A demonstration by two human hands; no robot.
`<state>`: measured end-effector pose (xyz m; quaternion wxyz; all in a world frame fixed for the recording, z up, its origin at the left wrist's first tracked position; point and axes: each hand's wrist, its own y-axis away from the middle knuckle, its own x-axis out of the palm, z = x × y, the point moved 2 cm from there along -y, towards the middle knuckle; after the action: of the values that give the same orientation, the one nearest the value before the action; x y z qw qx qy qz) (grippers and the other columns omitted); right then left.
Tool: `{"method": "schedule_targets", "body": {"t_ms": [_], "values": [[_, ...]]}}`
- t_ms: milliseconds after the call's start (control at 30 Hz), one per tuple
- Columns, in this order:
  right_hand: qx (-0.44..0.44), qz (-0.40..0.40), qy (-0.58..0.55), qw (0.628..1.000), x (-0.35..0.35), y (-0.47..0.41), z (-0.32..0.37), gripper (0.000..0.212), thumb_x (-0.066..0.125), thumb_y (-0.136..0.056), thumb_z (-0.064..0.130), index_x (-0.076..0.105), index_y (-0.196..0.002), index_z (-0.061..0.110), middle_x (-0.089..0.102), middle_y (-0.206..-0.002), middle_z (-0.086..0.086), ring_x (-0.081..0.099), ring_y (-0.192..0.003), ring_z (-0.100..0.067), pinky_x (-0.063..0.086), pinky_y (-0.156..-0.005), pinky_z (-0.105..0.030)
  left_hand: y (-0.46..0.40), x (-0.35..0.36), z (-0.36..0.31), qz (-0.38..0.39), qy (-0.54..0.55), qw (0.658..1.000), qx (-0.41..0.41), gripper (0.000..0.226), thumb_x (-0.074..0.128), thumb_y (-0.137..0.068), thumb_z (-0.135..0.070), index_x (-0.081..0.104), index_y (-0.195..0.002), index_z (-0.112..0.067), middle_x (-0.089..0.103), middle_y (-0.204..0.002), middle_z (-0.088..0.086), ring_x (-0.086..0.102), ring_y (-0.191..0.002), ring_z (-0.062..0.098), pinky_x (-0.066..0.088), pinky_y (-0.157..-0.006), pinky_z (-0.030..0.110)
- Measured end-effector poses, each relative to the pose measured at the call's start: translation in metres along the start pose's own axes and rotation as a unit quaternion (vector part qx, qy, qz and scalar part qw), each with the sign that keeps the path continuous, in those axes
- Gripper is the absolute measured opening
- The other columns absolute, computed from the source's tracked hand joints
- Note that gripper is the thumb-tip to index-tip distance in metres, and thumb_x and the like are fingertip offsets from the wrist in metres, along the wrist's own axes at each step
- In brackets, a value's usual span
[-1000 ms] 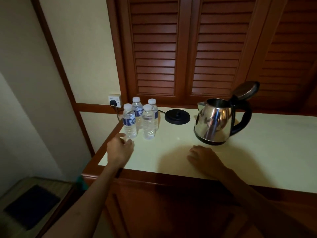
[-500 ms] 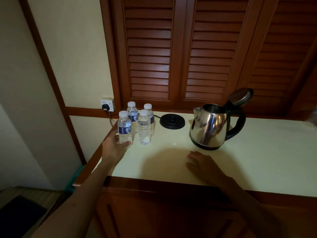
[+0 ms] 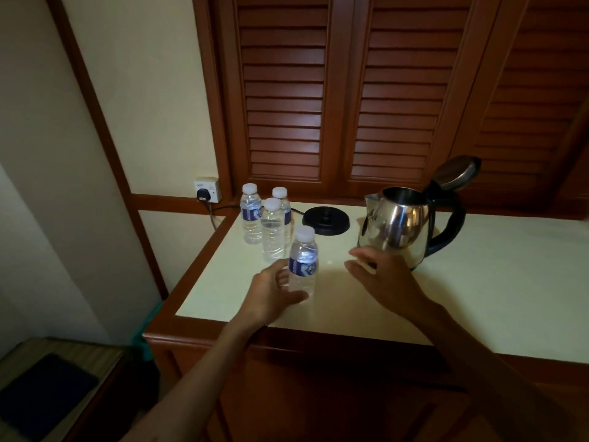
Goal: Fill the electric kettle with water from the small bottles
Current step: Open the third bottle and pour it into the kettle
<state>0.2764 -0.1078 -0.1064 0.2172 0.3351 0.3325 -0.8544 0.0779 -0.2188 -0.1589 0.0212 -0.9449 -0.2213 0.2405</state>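
Observation:
My left hand [image 3: 271,295] grips a small capped water bottle [image 3: 303,260] round its lower half, upright, near the front of the cream counter [image 3: 478,282]. Three more capped bottles [image 3: 272,231] stand in a cluster at the back left. The steel electric kettle [image 3: 398,224] sits off its base with its lid [image 3: 455,170] flipped up and its black handle to the right. My right hand [image 3: 382,275] hovers open between the held bottle and the kettle, fingers spread toward the bottle.
The kettle's black round base [image 3: 325,218] lies between the bottles and the kettle, its cord running to a wall socket [image 3: 207,189]. Louvred wooden doors [image 3: 334,90] stand behind the counter. A low surface [image 3: 47,387] sits at the lower left.
My left hand closed round the front-left bottle and brought it forward and right, away from the cluster. My right hand lifted off the counter and moved toward the bottle.

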Motion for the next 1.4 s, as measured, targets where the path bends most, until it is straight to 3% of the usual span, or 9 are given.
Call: {"method": "schedule_targets", "body": {"t_ms": [100, 200, 400, 567, 867, 1033, 1200, 1333, 1400], "values": [[-0.029, -0.035, -0.019, 0.999, -0.025, -0.012, 0.020, 0.029, 0.059, -0.092, 0.030, 0.064, -0.114, 0.012, 0.068, -0.096, -0.001, 0.062, -0.085, -0.006, 0.054, -0.080, -0.031, -0.009, 0.035, -0.017, 0.043, -0.027, 0.997, 0.054, 0.066, 0.086, -0.075, -0.017, 0.055, -0.133, -0.022, 0.065, -0.123, -0.007, 0.062, -0.104, 0.005, 0.045, -0.079, 0.001], [-0.026, -0.029, 0.019, 0.999, -0.046, -0.021, 0.028, 0.030, 0.056, -0.092, 0.036, 0.066, -0.108, 0.013, 0.065, -0.088, 0.003, 0.060, -0.081, -0.009, 0.048, -0.070, -0.023, -0.015, 0.072, -0.035, 0.069, 0.003, 0.996, 0.060, 0.072, 0.087, -0.073, -0.027, 0.051, -0.136, -0.025, 0.061, -0.120, -0.015, 0.060, -0.106, 0.004, 0.046, -0.080, 0.005], [0.016, 0.058, 0.254, 0.965, -0.076, -0.028, 0.022, 0.041, 0.054, -0.089, 0.050, 0.063, -0.091, 0.009, 0.056, -0.081, -0.002, 0.053, -0.081, -0.016, 0.036, -0.068, -0.027, -0.028, 0.119, -0.051, 0.070, 0.020, 0.996, 0.060, 0.068, 0.087, -0.071, -0.032, 0.058, -0.132, -0.023, 0.067, -0.122, -0.009, 0.064, -0.108, 0.011, 0.052, -0.094, 0.026], [-0.032, 0.123, 0.289, 0.949, -0.090, -0.027, 0.016, 0.037, 0.049, -0.093, 0.042, 0.057, -0.079, 0.009, 0.052, -0.079, -0.004, 0.050, -0.078, -0.017, 0.034, -0.068, -0.027, -0.034, 0.125, -0.056, 0.098, 0.054, 0.992, 0.060, 0.052, 0.089, -0.068, -0.018, 0.066, -0.113, -0.031, 0.072, -0.103, -0.016, 0.069, -0.092, 0.000, 0.051, -0.076, 0.013], [-0.136, 0.174, 0.208, 0.953, -0.101, -0.031, 0.007, 0.021, 0.058, -0.091, 0.017, 0.067, -0.107, 0.007, 0.058, -0.103, -0.003, 0.051, -0.098, -0.018, 0.040, -0.086, -0.033, -0.041, 0.126, -0.052, 0.113, 0.085, 0.988, 0.068, 0.050, 0.087, -0.070, -0.011, 0.070, -0.115, -0.018, 0.076, -0.102, -0.004, 0.072, -0.094, 0.013, 0.058, -0.084, 0.025], [-0.108, 0.175, 0.145, 0.968, -0.106, -0.035, 0.005, 0.034, 0.064, -0.088, 0.019, 0.064, -0.121, 0.013, 0.064, -0.121, -0.005, 0.057, -0.109, -0.016, 0.047, -0.092, -0.034, -0.037, 0.127, -0.055, 0.102, 0.087, 0.989, 0.067, 0.051, 0.086, -0.072, -0.014, 0.065, -0.116, -0.027, 0.073, -0.105, -0.013, 0.069, -0.094, 0.001, 0.053, -0.080, 0.015], [-0.071, 0.167, 0.250, 0.951, -0.099, -0.038, 0.010, 0.034, 0.052, -0.093, 0.046, 0.060, -0.089, 0.014, 0.056, -0.083, 0.000, 0.051, -0.079, -0.014, 0.033, -0.061, -0.023, -0.035, 0.128, -0.057, 0.108, 0.080, 0.989, 0.059, 0.050, 0.082, -0.077, -0.020, 0.058, -0.119, -0.034, 0.068, -0.111, -0.012, 0.066, -0.101, 0.006, 0.051, -0.086, 0.016], [-0.037, 0.190, 0.300, 0.934, -0.088, -0.041, 0.013, 0.033, 0.046, -0.098, 0.032, 0.061, -0.110, 0.005, 0.059, -0.107, -0.009, 0.056, -0.097, -0.019, 0.044, -0.082, -0.028, -0.036, 0.127, -0.058, 0.111, 0.082, 0.989, 0.057, 0.050, 0.083, -0.077, -0.022, 0.054, -0.112, -0.044, 0.066, -0.104, -0.021, 0.064, -0.094, -0.004, 0.048, -0.075, 0.009], [-0.057, 0.185, 0.296, 0.935, -0.087, -0.041, 0.011, 0.027, 0.047, -0.099, 0.022, 0.061, -0.115, 0.006, 0.058, -0.116, -0.010, 0.054, -0.107, -0.022, 0.038, -0.084, -0.025, -0.036, 0.127, -0.056, 0.111, 0.085, 0.989, 0.058, 0.049, 0.083, -0.076, -0.021, 0.056, -0.110, -0.044, 0.068, -0.100, -0.022, 0.067, -0.090, -0.003, 0.049, -0.076, 0.012]]}}
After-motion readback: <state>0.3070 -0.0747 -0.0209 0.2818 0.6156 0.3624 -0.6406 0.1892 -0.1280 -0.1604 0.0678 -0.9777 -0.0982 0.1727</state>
